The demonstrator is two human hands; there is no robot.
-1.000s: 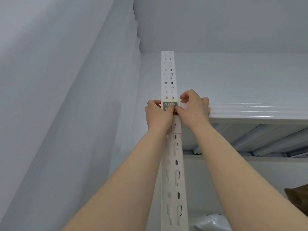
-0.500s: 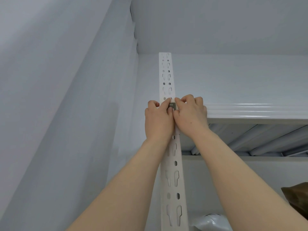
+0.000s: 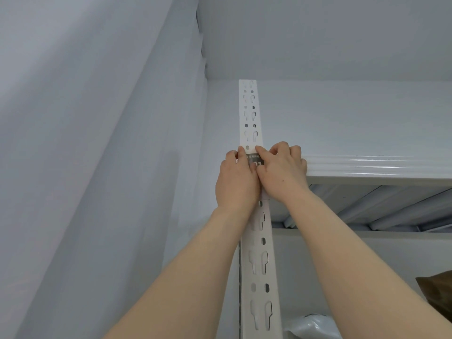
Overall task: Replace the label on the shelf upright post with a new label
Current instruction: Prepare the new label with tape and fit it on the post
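A white slotted upright post runs up the middle of the view. A small dark grey label with white print lies on its face, level with the top shelf. My left hand and my right hand are side by side on the post, fingertips pressing on the label's upper corners and thumbs near its lower part. Only the label's centre shows between the fingers; the rest is hidden under both hands.
A white metal shelf runs off to the right from the post, with its ribbed underside visible. A white wall stands close on the left. A white plastic bag and a brown object lie lower right.
Both hands slid up over the label, covering it almost fully half a second ago; now the fingers have spread slightly and more of its centre shows.
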